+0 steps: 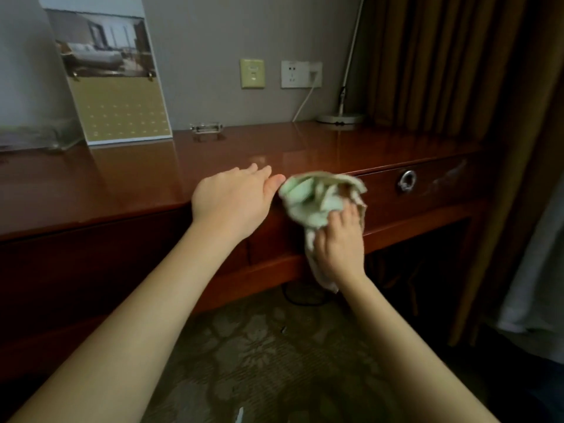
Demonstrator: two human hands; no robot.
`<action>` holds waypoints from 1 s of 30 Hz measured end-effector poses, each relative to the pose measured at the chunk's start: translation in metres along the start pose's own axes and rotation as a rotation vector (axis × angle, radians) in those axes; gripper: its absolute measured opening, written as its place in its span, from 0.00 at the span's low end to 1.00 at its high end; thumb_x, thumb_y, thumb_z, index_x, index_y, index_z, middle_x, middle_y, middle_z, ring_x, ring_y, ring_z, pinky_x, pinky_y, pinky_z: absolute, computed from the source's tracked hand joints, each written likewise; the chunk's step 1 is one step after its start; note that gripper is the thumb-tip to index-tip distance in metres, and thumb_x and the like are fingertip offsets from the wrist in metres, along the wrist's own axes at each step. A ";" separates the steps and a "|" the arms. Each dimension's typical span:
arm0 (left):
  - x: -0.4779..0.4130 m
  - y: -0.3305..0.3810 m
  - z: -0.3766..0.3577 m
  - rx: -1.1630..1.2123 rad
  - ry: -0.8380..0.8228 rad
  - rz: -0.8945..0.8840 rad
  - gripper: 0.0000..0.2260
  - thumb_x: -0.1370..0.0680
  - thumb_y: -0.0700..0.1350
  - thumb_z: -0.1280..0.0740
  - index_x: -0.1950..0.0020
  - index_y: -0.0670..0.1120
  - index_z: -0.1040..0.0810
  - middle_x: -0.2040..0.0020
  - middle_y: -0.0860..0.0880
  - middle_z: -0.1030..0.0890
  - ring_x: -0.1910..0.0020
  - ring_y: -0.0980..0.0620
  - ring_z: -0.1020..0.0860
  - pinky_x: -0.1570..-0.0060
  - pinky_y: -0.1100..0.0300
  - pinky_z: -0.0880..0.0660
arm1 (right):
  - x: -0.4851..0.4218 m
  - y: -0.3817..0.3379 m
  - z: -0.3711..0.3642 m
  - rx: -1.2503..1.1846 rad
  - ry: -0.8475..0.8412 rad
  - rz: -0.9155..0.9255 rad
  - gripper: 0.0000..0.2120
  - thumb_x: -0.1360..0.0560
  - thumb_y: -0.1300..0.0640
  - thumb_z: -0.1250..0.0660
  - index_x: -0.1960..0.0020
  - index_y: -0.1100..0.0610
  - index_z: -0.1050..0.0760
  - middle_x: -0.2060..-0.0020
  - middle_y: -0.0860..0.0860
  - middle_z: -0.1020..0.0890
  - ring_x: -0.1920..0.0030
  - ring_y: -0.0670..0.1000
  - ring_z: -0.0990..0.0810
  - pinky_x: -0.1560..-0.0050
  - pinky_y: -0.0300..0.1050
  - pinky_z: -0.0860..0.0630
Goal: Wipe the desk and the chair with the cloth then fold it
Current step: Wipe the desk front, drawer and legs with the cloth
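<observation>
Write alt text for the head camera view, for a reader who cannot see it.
The right hand grips a bunched green cloth at the front edge of a glossy wooden desk; the left hand, fingers straight, extends beside it.

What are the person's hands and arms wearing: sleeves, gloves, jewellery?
Nothing visible. The left hand and right hand are bare: no gloves, rings, watch or bracelet. No sleeve shows up to the picture's edge.

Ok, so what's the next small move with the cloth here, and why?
Probably lift the right hand so the bunched green cloth lands on the desk top: it hangs at the front edge by the drawer, and the open left hand holds nothing.
</observation>
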State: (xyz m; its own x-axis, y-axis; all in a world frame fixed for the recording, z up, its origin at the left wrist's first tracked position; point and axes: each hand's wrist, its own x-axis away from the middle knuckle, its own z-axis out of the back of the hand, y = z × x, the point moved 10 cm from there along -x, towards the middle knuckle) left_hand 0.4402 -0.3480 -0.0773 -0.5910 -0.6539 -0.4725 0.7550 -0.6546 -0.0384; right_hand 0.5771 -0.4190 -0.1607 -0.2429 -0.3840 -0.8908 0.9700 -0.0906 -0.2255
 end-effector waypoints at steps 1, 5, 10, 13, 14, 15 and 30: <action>-0.001 0.003 -0.001 -0.007 0.000 -0.001 0.24 0.19 0.60 0.59 0.26 0.59 0.39 0.26 0.57 0.37 0.28 0.50 0.35 0.40 0.51 0.31 | -0.005 0.031 0.006 -0.052 0.018 -0.185 0.20 0.26 0.53 0.48 0.44 0.66 0.31 0.41 0.71 0.27 0.37 0.69 0.30 0.33 0.54 0.43; -0.001 0.007 0.001 -0.015 0.009 0.018 0.24 0.19 0.60 0.60 0.26 0.60 0.40 0.26 0.58 0.37 0.28 0.51 0.36 0.40 0.51 0.30 | -0.007 0.092 0.022 -0.207 0.093 -0.478 0.24 0.21 0.50 0.50 0.31 0.62 0.37 0.31 0.60 0.33 0.28 0.57 0.39 0.26 0.53 0.45; 0.001 0.009 0.002 -0.017 0.004 0.041 0.23 0.20 0.60 0.60 0.27 0.62 0.40 0.26 0.60 0.37 0.27 0.53 0.37 0.39 0.51 0.31 | 0.021 0.045 -0.005 -0.198 -0.086 -0.401 0.24 0.27 0.54 0.44 0.35 0.66 0.32 0.37 0.67 0.28 0.32 0.64 0.35 0.29 0.58 0.41; 0.001 0.006 0.001 0.014 -0.017 0.058 0.22 0.19 0.60 0.58 0.27 0.63 0.40 0.26 0.61 0.39 0.27 0.56 0.39 0.35 0.53 0.36 | 0.034 -0.061 -0.020 -0.101 -0.207 0.235 0.16 0.29 0.49 0.41 0.43 0.54 0.32 0.41 0.59 0.25 0.40 0.60 0.31 0.42 0.54 0.32; 0.001 0.005 0.002 0.021 -0.020 0.058 0.21 0.19 0.60 0.58 0.27 0.63 0.41 0.26 0.61 0.40 0.26 0.56 0.39 0.34 0.54 0.36 | 0.041 -0.089 -0.024 -0.108 -0.250 0.409 0.14 0.28 0.48 0.40 0.45 0.53 0.33 0.40 0.56 0.27 0.42 0.59 0.30 0.46 0.52 0.31; 0.002 0.005 0.004 0.021 -0.017 0.058 0.21 0.19 0.60 0.59 0.27 0.64 0.41 0.26 0.62 0.40 0.27 0.56 0.39 0.35 0.54 0.36 | 0.045 -0.108 -0.026 -0.125 -0.277 0.517 0.13 0.26 0.47 0.41 0.45 0.53 0.34 0.41 0.54 0.30 0.44 0.58 0.30 0.48 0.52 0.31; -0.007 0.050 0.001 -0.044 0.014 0.007 0.24 0.21 0.62 0.58 0.25 0.61 0.43 0.26 0.61 0.40 0.27 0.55 0.39 0.37 0.52 0.32 | 0.029 0.095 0.009 -0.354 0.076 -0.435 0.25 0.24 0.47 0.52 0.30 0.56 0.35 0.32 0.55 0.32 0.28 0.56 0.38 0.30 0.45 0.41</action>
State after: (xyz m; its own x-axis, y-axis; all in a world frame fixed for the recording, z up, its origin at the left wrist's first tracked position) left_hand 0.4820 -0.3769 -0.0751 -0.5822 -0.6526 -0.4849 0.7708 -0.6328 -0.0738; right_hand 0.6622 -0.4474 -0.2040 -0.6324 -0.3120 -0.7090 0.7223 0.0932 -0.6853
